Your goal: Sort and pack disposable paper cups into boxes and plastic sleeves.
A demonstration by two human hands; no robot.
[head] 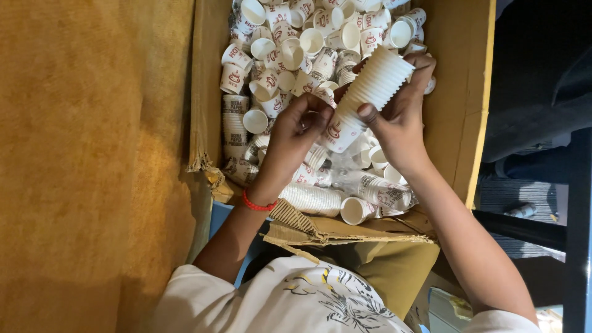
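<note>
Hands — two: right hand (401, 117) grips one cup stack (369, 98), left hand (296, 132) pinches its base — loose cups (290, 55) uncountable.

The cardboard box (459, 123) is packed almost wall to wall with loose paper cups (290, 55), so no bare floor shows inside it for a hand to slip down to. Its left wall (206, 80) and right wall close the sides; the torn near flap (333, 231) juts up at the near edge. Both hands (296, 132) and the stack of nested cups (364, 98) fill the middle, above the heap. Sleeved cup stacks (314, 198) lie across the near end. Open room lies left over the brown surface (92, 154).
</note>
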